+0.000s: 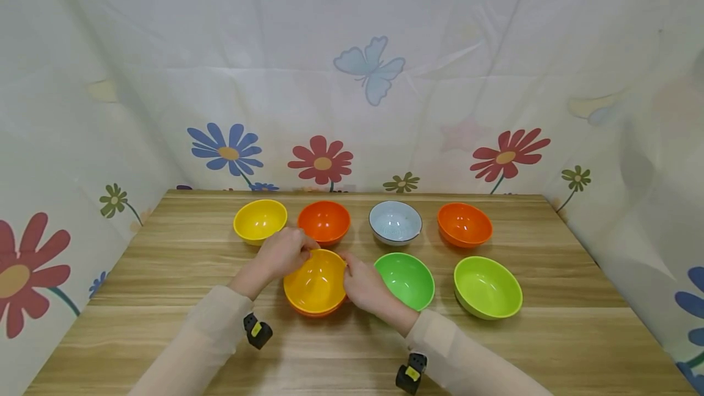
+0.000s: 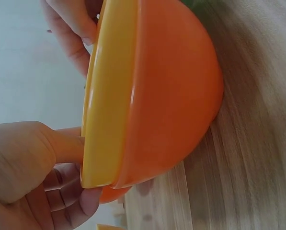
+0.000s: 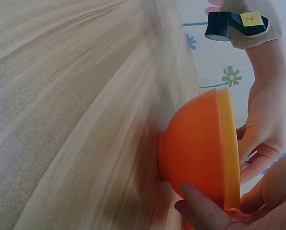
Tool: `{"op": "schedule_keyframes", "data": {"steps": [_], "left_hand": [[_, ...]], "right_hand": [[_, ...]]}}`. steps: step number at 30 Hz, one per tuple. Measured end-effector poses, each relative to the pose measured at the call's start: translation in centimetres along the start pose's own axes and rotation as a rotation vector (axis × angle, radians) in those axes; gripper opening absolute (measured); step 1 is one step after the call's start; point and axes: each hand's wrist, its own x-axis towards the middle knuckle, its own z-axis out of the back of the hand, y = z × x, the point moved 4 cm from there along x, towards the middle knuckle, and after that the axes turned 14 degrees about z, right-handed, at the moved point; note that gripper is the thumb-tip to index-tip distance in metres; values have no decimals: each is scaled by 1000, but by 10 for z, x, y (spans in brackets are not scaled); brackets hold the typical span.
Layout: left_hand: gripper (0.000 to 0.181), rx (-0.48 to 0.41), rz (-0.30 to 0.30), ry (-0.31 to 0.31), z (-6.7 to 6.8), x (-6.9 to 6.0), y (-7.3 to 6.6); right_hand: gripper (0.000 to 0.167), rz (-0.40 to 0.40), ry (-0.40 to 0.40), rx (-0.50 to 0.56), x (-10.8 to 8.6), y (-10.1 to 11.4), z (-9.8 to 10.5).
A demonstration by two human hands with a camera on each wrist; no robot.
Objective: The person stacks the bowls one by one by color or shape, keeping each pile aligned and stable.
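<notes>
A deep-yellow bowl (image 1: 316,283) sits nested inside an orange bowl (image 2: 176,96), its yellow rim standing above the orange one. At the far left of that rim, my left hand (image 1: 283,252) pinches the yellow bowl between thumb and fingers. From the right, my right hand (image 1: 365,283) grips the pair, its thumb side at the yellow rim. Two of its fingers (image 3: 200,206) lie against the orange bowl's outer wall in the right wrist view. The orange bowl's base rests on the wooden table (image 3: 85,110).
Behind stand a yellow bowl (image 1: 261,220), two orange-red bowls (image 1: 324,223) (image 1: 464,225) and a pale blue-white bowl (image 1: 395,222). Beside my right hand is a green bowl (image 1: 407,280), partly behind the wrist; a lime bowl (image 1: 487,288) stands farther right. A flowered curtain (image 1: 429,127) surrounds the table.
</notes>
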Motion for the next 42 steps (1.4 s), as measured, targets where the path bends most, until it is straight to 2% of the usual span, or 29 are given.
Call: {"op": "schedule_keyframes", "data": {"steps": [11, 35, 42], "left_hand": [[17, -19, 38, 6, -3, 1, 1], [17, 20, 49, -8, -4, 3, 2], [15, 3, 56, -4, -4, 3, 4]], "right_hand": [[37, -2, -10, 31, 0, -1, -1], [39, -12, -12, 59, -1, -2, -3], [38, -14, -10, 65, -1, -2, -3]]}}
